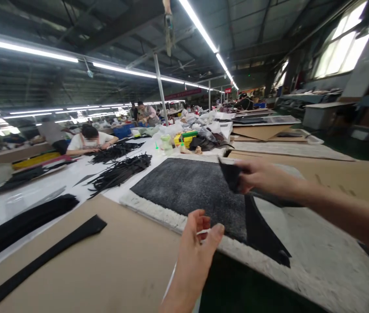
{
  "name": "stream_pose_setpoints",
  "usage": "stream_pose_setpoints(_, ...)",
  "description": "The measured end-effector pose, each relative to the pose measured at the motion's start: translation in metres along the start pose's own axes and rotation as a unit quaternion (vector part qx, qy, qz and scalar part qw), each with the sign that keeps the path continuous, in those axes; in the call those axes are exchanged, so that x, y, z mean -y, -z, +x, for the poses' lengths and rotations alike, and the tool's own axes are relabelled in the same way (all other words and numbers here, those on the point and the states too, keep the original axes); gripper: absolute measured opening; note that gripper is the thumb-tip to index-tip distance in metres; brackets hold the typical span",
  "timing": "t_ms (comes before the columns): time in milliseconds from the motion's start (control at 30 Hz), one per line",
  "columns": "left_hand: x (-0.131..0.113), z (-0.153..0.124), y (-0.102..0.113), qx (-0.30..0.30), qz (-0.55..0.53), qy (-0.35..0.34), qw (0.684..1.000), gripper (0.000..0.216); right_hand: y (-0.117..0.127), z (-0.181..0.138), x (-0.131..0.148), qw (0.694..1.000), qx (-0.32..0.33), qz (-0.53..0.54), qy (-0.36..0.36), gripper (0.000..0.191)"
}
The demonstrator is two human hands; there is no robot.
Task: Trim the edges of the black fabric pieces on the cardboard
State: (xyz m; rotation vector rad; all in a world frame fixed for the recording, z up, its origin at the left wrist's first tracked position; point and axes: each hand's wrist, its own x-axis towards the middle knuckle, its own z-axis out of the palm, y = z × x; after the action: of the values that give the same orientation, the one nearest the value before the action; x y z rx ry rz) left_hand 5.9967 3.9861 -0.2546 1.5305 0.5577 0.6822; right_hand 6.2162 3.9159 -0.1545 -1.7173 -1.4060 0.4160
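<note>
My right hand pinches a small black piece of fabric and holds it up over the far right part of a dark sheet. That dark sheet, with a dusty grey sheen, lies flat on a worn, pale board. Along the sheet's right side lies a plain black pointed piece, its tip near the board's front edge. My left hand hovers at the sheet's near edge, fingers loosely curled and thumb apart, with nothing in it.
Left, a long black strip lies on brown cardboard, beside a stack of black strips. Bundles of thin black strips lie further back. A yellow box stands beyond the board. A person leans over the table at left.
</note>
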Motion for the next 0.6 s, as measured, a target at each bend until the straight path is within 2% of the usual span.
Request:
stream_pose_setpoints(33,-0.010,-0.011,0.021,-0.031,-0.020,0.026,0.999,0.069,-0.037,0.008,0.019,0.998,0.054,-0.036,0.019,0.010)
stream_pose_setpoints(100,-0.023,-0.038,0.063,-0.104,-0.026,0.074,0.991,0.077,-0.111,0.016,0.057,0.984,0.086,-0.134,0.085,0.011)
stream_pose_setpoints(167,-0.027,-0.069,0.104,-0.189,-0.025,0.118,0.975,0.076,-0.183,0.014,0.093,0.961,0.134,-0.205,0.126,0.007)
stream_pose_setpoints(267,-0.016,-0.125,0.162,-0.315,-0.053,0.156,0.935,0.063,-0.282,-0.005,0.134,0.931,0.205,-0.230,0.197,0.004)
stream_pose_setpoints(367,0.004,-0.190,0.212,-0.415,-0.102,0.177,0.886,0.053,-0.367,-0.034,0.156,0.904,0.268,-0.193,0.270,0.010)
stream_pose_setpoints(433,0.019,-0.235,0.237,-0.462,-0.118,0.199,0.857,0.047,-0.412,-0.057,0.161,0.882,0.305,-0.154,0.325,0.011)
stream_pose_setpoints(500,0.032,-0.277,0.255,-0.503,-0.119,0.223,0.827,0.044,-0.441,-0.078,0.162,0.857,0.321,-0.102,0.389,0.012)
stream_pose_setpoints(600,0.049,-0.330,0.271,-0.573,-0.104,0.250,0.774,0.049,-0.449,-0.102,0.154,0.825,0.335,-0.043,0.454,0.018)
